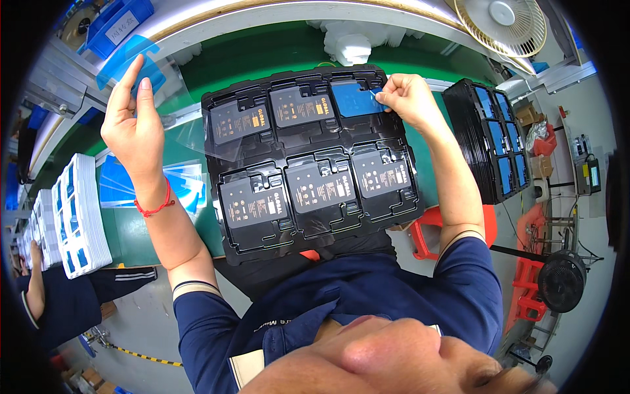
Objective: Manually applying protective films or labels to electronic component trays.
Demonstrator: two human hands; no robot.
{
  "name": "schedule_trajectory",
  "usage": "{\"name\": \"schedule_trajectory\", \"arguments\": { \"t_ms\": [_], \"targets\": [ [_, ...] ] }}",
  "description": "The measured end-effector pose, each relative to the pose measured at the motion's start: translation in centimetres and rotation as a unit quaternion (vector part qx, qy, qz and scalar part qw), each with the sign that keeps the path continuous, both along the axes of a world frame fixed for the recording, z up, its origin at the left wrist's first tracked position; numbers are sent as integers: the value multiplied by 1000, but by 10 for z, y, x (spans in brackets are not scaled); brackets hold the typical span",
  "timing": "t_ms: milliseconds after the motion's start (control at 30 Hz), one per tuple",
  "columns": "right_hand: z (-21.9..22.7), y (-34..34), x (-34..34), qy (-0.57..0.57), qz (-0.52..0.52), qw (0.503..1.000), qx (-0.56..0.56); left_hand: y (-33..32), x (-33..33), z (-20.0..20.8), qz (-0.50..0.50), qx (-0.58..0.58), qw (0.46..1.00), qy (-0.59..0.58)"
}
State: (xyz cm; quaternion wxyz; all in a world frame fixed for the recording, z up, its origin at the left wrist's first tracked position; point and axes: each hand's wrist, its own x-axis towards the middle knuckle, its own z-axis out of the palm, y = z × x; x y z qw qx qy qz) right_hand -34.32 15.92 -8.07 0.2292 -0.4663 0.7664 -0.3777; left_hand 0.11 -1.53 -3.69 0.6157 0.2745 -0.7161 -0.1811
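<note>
A black plastic tray [282, 152] lies before me, its compartments holding several flat dark packs with printed labels, such as the near middle pack [321, 190]. Over the far right pack lies a blue film [354, 102]. My right hand [403, 98] pinches the film's right edge between thumb and fingertips. At the far left, my left hand [134, 121] is raised, fingers stretched and apart. Behind its fingertips are a blue sheet [128, 62] and clear film reaching toward the tray; whether the fingers touch them I cannot tell.
Loose blue and clear sheets [141, 187] lie left of the tray. Beyond them stand stacked white trays [82, 217]; a person's arm [36, 282] shows there. At right is a stack of black trays [489, 141] with blue-covered packs. A fan [502, 23] stands at the back right.
</note>
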Motion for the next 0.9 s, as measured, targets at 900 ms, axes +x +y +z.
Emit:
{"name": "schedule_trajectory", "arguments": {
  "t_ms": [900],
  "targets": [
    [34,-95,126,-118,201,947,-220,26,-30,-14,-331,136,930,-83]
  ]
}}
